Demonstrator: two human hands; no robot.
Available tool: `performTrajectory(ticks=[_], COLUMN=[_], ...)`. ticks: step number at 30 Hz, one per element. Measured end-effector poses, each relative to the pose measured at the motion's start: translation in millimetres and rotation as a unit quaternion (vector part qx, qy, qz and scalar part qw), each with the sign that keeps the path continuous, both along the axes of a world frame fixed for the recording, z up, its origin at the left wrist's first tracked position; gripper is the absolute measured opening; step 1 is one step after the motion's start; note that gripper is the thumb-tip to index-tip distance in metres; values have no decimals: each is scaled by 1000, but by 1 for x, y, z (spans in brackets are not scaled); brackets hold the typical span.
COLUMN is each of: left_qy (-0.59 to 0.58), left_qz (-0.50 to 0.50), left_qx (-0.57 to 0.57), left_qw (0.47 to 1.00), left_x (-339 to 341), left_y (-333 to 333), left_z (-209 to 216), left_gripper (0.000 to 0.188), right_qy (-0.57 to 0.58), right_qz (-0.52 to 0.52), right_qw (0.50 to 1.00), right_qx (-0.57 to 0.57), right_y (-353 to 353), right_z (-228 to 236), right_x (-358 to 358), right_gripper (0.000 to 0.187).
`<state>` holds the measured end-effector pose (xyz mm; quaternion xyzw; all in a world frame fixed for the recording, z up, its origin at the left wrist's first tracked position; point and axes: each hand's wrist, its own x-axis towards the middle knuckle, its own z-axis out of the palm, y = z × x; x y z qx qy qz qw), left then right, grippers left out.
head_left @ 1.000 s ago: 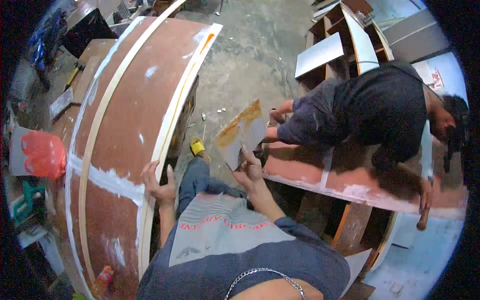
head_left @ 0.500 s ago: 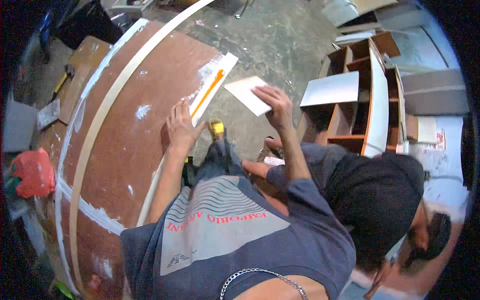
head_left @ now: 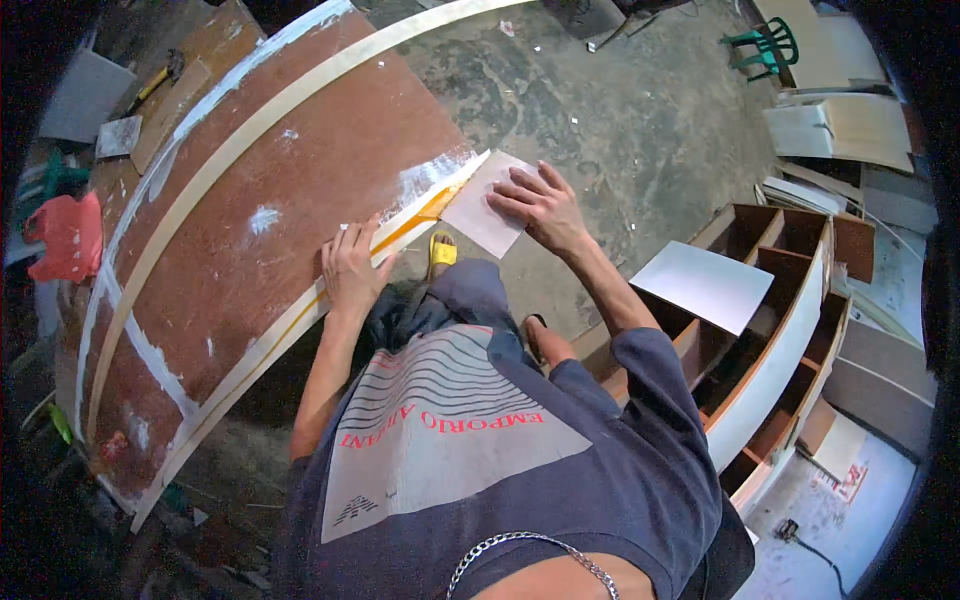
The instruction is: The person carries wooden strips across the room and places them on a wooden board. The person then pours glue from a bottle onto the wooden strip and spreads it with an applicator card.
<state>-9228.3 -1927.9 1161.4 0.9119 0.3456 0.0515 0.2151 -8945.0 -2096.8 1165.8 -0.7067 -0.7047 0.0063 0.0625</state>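
Observation:
My right hand [head_left: 542, 212] is closed on a thin, pale square card [head_left: 490, 212], fingers on its face. The card's left corner meets a smear of orange glue [head_left: 432, 208] at the far end of a white strip [head_left: 262, 352]. That strip runs along the near edge of a large reddish-brown board [head_left: 300, 200] with white patches. A thinner orange line continues along the strip toward me. My left hand [head_left: 350, 268] lies on the board's edge beside the glue, fingers laid out and thumb apart, holding nothing.
A long pale curved strip [head_left: 215, 165] lies across the board. To the right stands a brown-and-white shelf unit [head_left: 765, 375] with a white panel [head_left: 703, 285] on top. A hammer [head_left: 155, 85] and a red plastic bag [head_left: 68, 237] are at far left, a green chair [head_left: 765, 48] at far right.
My right hand has brought the card onto the strip's far end, and the glue there is now smeared wider. My left hand stays at the edge. The view has shifted; the crouching person is mostly out of sight.

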Motion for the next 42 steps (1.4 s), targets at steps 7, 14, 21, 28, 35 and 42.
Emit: performTrajectory(ticks=[7,14,21,28,35,42], left_qy=[21,30,40,22,51,43], left_qz=[5,19,21,50,60,51], left_qx=[10,5,4,14,2,13], left_qw=[1000,999,999,998,997,998], left_x=[-3,0,7,5,8,9], left_y=[-10,-12,-8,-12,-13,-15], left_z=[6,13,9,8,10,13], left_gripper=[62,55,55,49,48,50], right_qy=[10,3,6,28,40,28], right_qz=[-12,-56,-65,-62,-53,-86], right_qw=[1000,998,997,997,996,994], right_qx=[-4,18,52,48,58,68], right_y=[-13,-12,-6,-9,-10,-7], right_z=[3,-5,-17,-8,-15,-28], right_x=[16,31,19,23,2,-9], right_gripper=[43,37,40,39,38,39])
